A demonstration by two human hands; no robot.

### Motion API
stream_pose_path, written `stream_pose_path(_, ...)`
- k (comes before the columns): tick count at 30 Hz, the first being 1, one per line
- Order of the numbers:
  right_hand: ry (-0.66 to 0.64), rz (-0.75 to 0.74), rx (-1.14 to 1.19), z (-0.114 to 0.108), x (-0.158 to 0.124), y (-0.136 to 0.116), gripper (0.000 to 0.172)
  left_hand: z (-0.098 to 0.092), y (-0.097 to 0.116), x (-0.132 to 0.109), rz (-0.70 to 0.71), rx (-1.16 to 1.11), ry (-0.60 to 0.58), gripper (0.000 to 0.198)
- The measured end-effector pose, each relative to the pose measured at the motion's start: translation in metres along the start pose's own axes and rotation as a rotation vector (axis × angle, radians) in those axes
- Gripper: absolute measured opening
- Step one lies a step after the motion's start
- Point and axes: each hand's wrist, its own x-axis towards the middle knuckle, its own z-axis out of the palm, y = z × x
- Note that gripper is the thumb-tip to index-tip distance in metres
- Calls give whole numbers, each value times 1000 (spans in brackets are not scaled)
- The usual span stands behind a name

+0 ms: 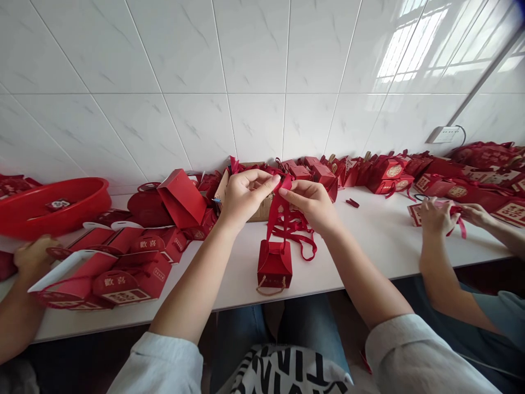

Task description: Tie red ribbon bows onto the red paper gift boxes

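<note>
My left hand (255, 191) and my right hand (308, 201) are raised close together over the table, each pinching a red ribbon (271, 223) between thumb and fingers. From the pinch, the ribbon runs down to a small red gift box (274, 265) near the table's front edge. A thin tan cord handle hangs on the side of that box facing me. More ribbon lies in loose loops on the table behind the box. A cardboard box (259, 213) stands behind my hands, partly hidden by them.
On the left are folded red boxes (135, 273) and a red plastic basin (82, 200). Many red boxes (324, 171) line the wall. A co-worker's hands (441, 218) work with ribbon at right; another person's hand (35, 254) is at far left. A power strip (443, 134) hangs on the wall.
</note>
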Motion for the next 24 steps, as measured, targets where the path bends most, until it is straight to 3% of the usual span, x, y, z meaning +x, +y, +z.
stream_pose_path(7,-23,-1,107,-2,2,8,31,-2,2,-6,-18,-37,-205,21)
stream_pose_path(16,-177,107,330,-6,2,13,20,-5,-19,-7,116,-89,-141,14)
stream_pose_path(20,-172,160,405,-6,4,19,18,-4,-21,-11,136,-36,-135,16)
stream_pose_path(22,-173,121,388,-7,5,22,16,-6,-21,-13,57,-27,-212,24)
stream_pose_path(24,-200,40,296,-11,6,23,15,-10,-23,-14,-66,-6,-371,27)
